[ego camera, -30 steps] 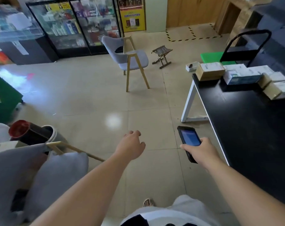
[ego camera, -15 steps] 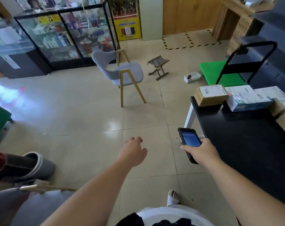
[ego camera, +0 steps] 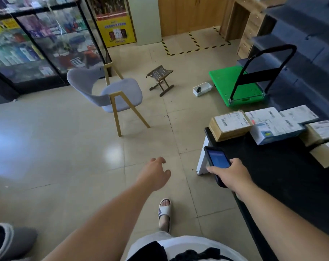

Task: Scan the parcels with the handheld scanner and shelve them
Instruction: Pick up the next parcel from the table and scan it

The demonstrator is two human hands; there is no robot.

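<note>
The handheld scanner [ego camera: 217, 165] is gripped in the right hand [ego camera: 232, 176], whose fingers are curled round its lower end while the thumb is laid along its left edge; the device is held just above the near left corner of the black table [ego camera: 284, 178]. It is seen as a dark, phone-shaped unit with a lit blue screen turned upward and its top end pointed away from the person. The left hand [ego camera: 154, 176] is held out over the tiled floor [ego camera: 65, 147], empty, with its fingers loosely bent and touching nothing. At the far end of the table a group of parcels is laid close together: a brown cardboard box [ego camera: 229, 126] with a white label on top sits nearest the table's corner, a white and blue box [ego camera: 275, 129] is set just beside it to the right, a flat white package [ego camera: 299, 113] lies behind that, and further brown boxes [ego camera: 322, 132] are cut off by the right edge. On the floor beyond the table a green platform trolley [ego camera: 229, 81] with a black handle is parked, with a small white tray [ego camera: 202, 88] just beside it. A folding stool [ego camera: 160, 77] and a grey chair [ego camera: 111, 93] with wooden legs are placed farther left, in front of a glass display cabinet [ego camera: 37, 44]. One foot in a white sandal [ego camera: 164, 210] is planted on the tiles between the arms.
</note>
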